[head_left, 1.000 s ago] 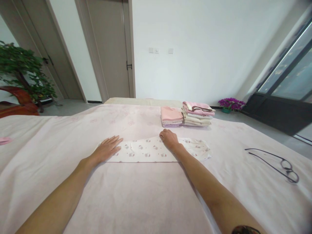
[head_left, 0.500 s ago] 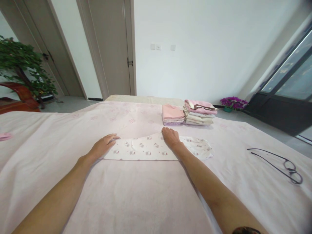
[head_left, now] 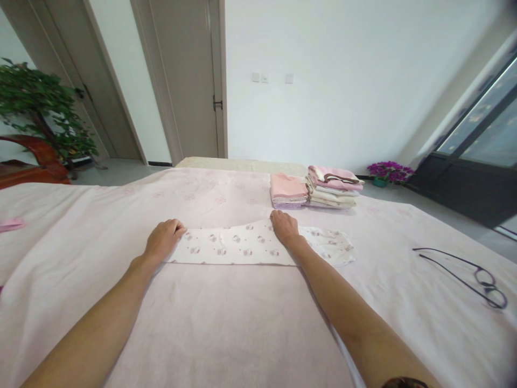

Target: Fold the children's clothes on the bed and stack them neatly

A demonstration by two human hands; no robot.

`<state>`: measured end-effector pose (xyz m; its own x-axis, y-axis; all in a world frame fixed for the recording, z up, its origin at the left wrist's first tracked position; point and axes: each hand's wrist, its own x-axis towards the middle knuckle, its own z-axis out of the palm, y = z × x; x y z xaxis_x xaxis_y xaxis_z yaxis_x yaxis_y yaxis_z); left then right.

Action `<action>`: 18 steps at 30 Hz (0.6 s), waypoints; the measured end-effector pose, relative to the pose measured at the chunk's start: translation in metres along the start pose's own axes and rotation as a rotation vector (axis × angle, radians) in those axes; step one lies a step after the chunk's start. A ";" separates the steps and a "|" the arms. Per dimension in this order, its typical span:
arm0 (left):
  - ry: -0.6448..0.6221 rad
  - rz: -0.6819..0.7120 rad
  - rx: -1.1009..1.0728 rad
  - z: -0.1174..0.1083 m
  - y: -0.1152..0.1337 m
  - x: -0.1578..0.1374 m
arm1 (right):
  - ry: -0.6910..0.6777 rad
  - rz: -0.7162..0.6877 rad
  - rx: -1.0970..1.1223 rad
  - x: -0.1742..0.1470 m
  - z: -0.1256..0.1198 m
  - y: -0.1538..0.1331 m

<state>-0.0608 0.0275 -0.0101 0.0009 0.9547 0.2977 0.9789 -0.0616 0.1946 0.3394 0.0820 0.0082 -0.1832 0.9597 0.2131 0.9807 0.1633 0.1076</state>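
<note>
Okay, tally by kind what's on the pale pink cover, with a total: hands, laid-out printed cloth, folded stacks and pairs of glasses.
Hands: 2, left hand and right hand
Printed cloth: 1
Folded stacks: 2, shorter stack and taller stack
Pair of glasses: 1
Total: 6

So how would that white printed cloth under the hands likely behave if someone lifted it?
The white printed cloth is probably floppy: its right-hand end lies wrinkled and loosely rumpled. It looks light, lying thin on the pink sheet. Held at one end only, its long, narrow strip would likely sag.
</note>
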 end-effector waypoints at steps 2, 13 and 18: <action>-0.029 -0.048 0.007 -0.002 0.000 0.001 | 0.002 0.012 0.009 0.000 0.001 0.000; -0.156 -0.113 0.105 -0.004 -0.001 0.009 | -0.001 0.005 0.039 0.003 0.004 0.003; -0.193 -0.339 0.134 -0.017 -0.011 0.007 | 0.009 -0.006 0.095 0.001 0.006 0.006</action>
<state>-0.0750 0.0300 0.0055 -0.3007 0.9522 0.0542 0.9482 0.2923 0.1247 0.3450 0.0857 0.0029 -0.1897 0.9566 0.2211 0.9815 0.1907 0.0169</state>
